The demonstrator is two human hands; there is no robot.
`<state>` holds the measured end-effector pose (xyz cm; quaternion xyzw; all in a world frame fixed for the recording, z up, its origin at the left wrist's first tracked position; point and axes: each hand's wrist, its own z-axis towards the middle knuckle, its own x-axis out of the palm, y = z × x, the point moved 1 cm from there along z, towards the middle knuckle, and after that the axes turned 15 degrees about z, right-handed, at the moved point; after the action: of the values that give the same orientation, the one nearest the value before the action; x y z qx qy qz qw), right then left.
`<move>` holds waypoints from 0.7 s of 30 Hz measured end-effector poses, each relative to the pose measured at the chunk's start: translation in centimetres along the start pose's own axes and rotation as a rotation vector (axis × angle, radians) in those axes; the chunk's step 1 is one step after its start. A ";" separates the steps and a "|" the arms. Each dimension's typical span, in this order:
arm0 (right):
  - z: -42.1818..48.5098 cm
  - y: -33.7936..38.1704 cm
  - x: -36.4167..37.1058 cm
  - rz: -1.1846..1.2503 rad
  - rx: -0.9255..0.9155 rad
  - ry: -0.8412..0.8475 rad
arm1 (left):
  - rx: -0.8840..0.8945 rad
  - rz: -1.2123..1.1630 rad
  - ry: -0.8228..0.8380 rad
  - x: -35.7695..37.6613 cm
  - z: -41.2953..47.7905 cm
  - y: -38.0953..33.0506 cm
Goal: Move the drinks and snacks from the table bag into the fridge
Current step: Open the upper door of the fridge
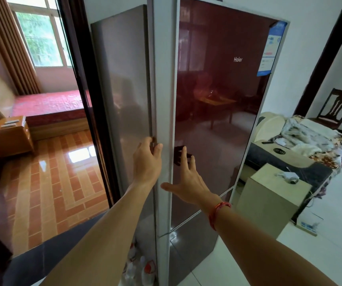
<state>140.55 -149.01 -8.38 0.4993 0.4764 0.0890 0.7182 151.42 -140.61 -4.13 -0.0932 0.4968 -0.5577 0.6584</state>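
Observation:
A tall fridge stands right in front of me, with its dark red glossy upper door [217, 96] and the grey door edge [163, 89] facing me. My left hand [147, 162] hooks its fingertips into the seam between the fridge's side panel [124, 89] and the door edge, at about mid height. My right hand [186, 178] lies on the door front with its fingers spread and straight and its thumb at the edge. A lower door [192, 250] sits below. No bag, drinks or snacks are in view.
Several plastic bottles [141, 269] stand on the floor by the fridge's left foot. A beige box [269, 197] is close on the right, with a cluttered sofa [310, 145] and a chair [337, 108] behind it. On the left a doorway opens to a bedroom with a nightstand [9, 137].

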 end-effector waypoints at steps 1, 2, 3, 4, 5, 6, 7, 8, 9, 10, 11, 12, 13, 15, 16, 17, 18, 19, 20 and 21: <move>-0.2 0.0 0.1 0.004 0.004 0.000 | 0.011 -0.006 0.001 -0.1 -0.3 -0.1; -0.3 -0.1 0.3 0.009 0.004 -0.009 | 0.024 -0.014 0.003 -0.1 -0.7 -0.3; -0.6 -0.1 0.5 0.016 0.002 -0.025 | 0.039 -0.022 0.005 -0.2 -1.1 -0.5; -0.9 -0.2 0.7 0.022 -0.006 -0.048 | 0.053 -0.031 0.008 -0.3 -1.6 -0.8; -1.3 -0.3 0.8 0.031 -0.014 -0.073 | 0.066 -0.042 0.014 -0.3 -2.1 -1.0; -1.8 -0.4 1.0 0.039 -0.019 -0.093 | 0.081 -0.056 0.021 -0.4 -2.7 -1.3; -2.3 -0.5 1.0 0.043 -0.018 -0.115 | 0.097 -0.070 0.029 -0.4 -3.3 -1.5; -2.8 -0.7 0.9 0.042 -0.016 -0.140 | 0.115 -0.081 0.038 -0.5 -3.8 -1.8; -3.3 -0.9 0.8 0.041 -0.013 -0.168 | 0.132 -0.092 0.049 -0.5 -4.4 -2.1; -4.0 -1.1 0.6 0.043 -0.013 -0.194 | 0.148 -0.103 0.064 -0.5 -5.1 -2.5; -4.5 -1.3 0.3 0.053 -0.020 -0.214 | 0.166 -0.110 0.074 -0.4 -5.7 -2.9; -5.0 -1.5 0.2 0.067 -0.029 -0.229 | 0.187 -0.112 0.082 -0.2 -6.3 -3.2; -5.7 -1.7 -0.2 0.079 -0.034 -0.244 | 0.213 -0.114 0.089 -0.1 -7.0 -3.7; -7.2 -2.4 -1.0 0.096 -0.044 -0.281 | 0.264 -0.125 0.112 0.3 -8.5 -4.7; -7.9 -2.8 -1.4 0.104 -0.053 -0.306 | 0.286 -0.140 0.129 0.4 -9.3 -5.3; -8.7 -3.2 -2.0 0.116 -0.064 -0.331 | 0.307 -0.159 0.150 0.6 -10.1 -5.9; -9.4 -3.6 -2.5 0.135 -0.071 -0.352 | 0.328 -0.180 0.170 0.8 -10.8 -6.5; -10.1 -4.0 -3.1 0.150 -0.071 -0.366 | 0.352 -0.197 0.185 1.0 -11.5 -7.1; -10.7 -4.3 -3.7 0.158 -0.066 -0.375 | 0.376 -0.213 0.196 1.2 -12.1 -7.8; -11.3 -4.7 -4.4 0.162 -0.060 -0.384 | 0.397 -0.226 0.207 1.4 -12.7 -8.4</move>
<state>127.87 -146.76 -10.09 0.5221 0.2862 0.0639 0.8009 136.26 -139.28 -5.41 0.0407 0.4288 -0.7211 0.5427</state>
